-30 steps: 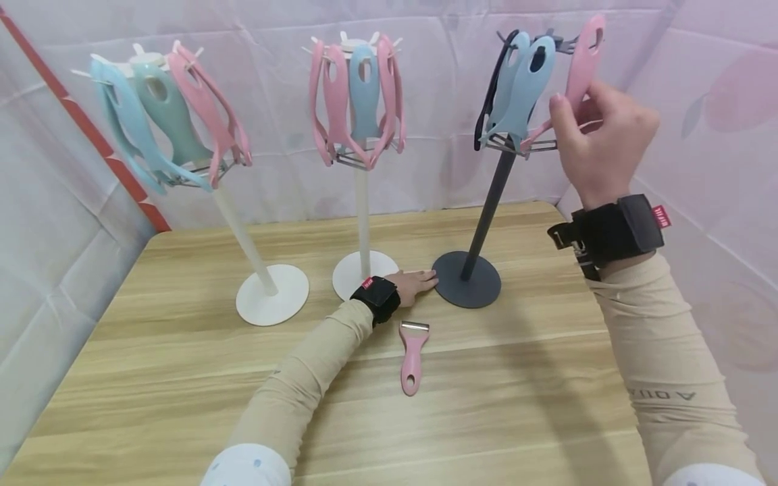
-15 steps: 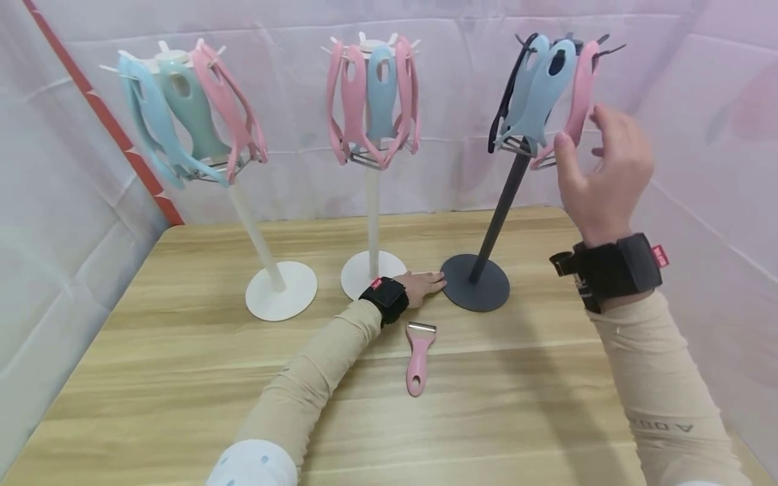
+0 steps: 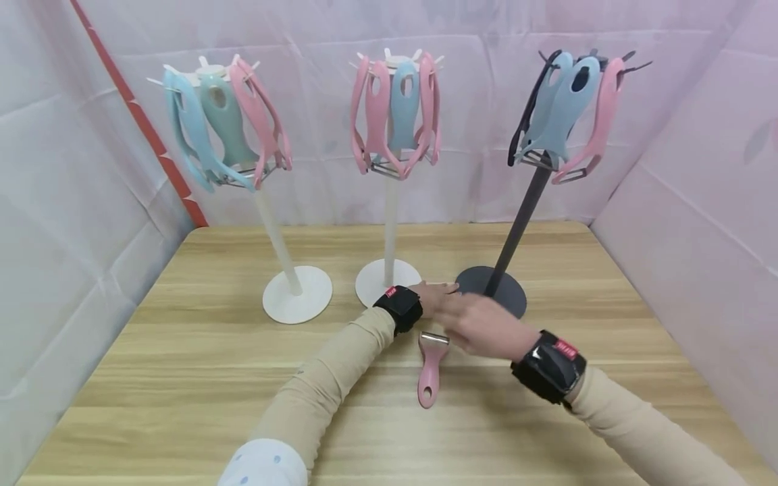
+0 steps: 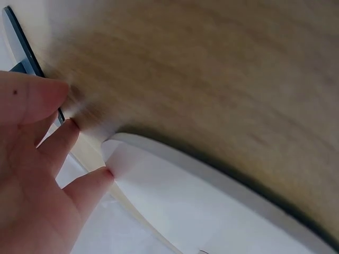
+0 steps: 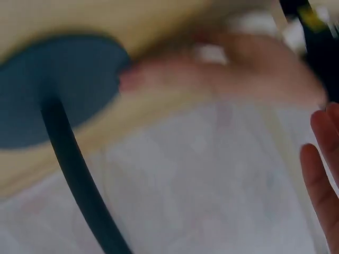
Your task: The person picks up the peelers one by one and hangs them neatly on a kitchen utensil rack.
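Note:
My left hand (image 3: 439,293) lies flat on the wooden table (image 3: 182,378), fingers straight, between the middle white stand's base (image 3: 379,278) and the dark stand's base (image 3: 507,291). Its fingertips touch the dark base. My right hand (image 3: 468,322), blurred and with fingers extended, hovers low over the head of a pink peeler (image 3: 430,370) lying on the table, and holds nothing. In the left wrist view my fingers (image 4: 63,143) sit by the white base (image 4: 212,206). The right wrist view shows the dark base (image 5: 58,84), its pole (image 5: 79,185) and the left hand (image 5: 238,69).
Three stands carry hanging peelers: a tilted white one (image 3: 279,236) at left with blue, green and pink, a white one (image 3: 390,223) in the middle, and a dark one (image 3: 523,216) at right with blue, black and pink (image 3: 598,121). Cloth walls enclose the table.
My right hand let go of the pink peeler hanging on the dark stand and dropped down to the table, just over the lying pink peeler. The left hand stayed put.

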